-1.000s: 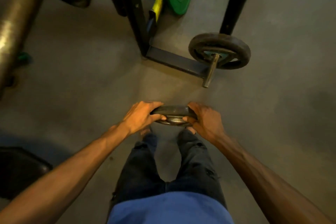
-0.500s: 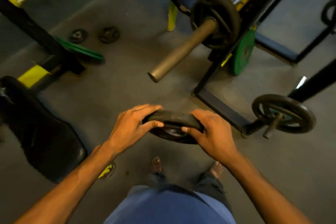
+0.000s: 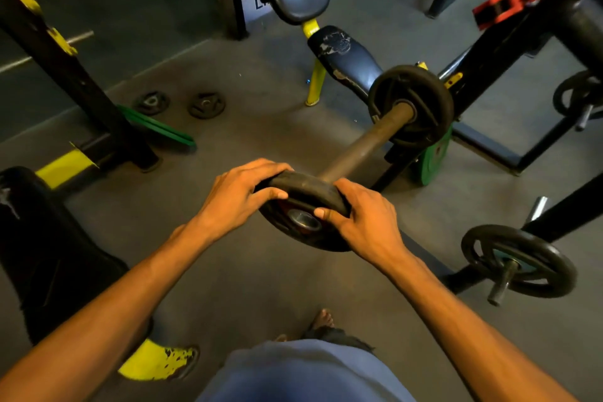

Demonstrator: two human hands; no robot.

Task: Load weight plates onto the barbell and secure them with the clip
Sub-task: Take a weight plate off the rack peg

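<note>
The grey floor point(image 3: 248, 271) fills most of the view. A black rack point(image 3: 509, 42) stands at the right and carries the barbell point(image 3: 362, 147), whose bare sleeve slants down toward the person. A black pad point(image 3: 49, 254) on a yellow frame lies at the lower left, and a black bench point(image 3: 346, 59) with a yellow leg stands behind the sleeve. One black plate point(image 3: 421, 108) already sits on the sleeve, up against the rack. A green plate point(image 3: 434, 157) leans at the rack's foot just below it. At the lower right a spoked plate point(image 3: 518, 261) sits on a storage peg. The held plate point(image 3: 303, 215) is at the centre, in the air just in front of the sleeve's near end, which it hides; whether the sleeve has entered its metal-ringed hole cannot be told. Its top edge tips away toward the sleeve. The left hand point(image 3: 241, 192) grasps the plate's upper left rim, fingers curled over the top and thumb on the near face. The right hand point(image 3: 362, 222) grasps the right rim, fingers wrapped over the edge and thumb pressed beside the hole. A red clip point(image 3: 509, 0) rests on the rack at the upper right, well apart from the hands. Two small plates point(image 3: 179, 104) lie flat on the floor at the left, side by side.
</note>
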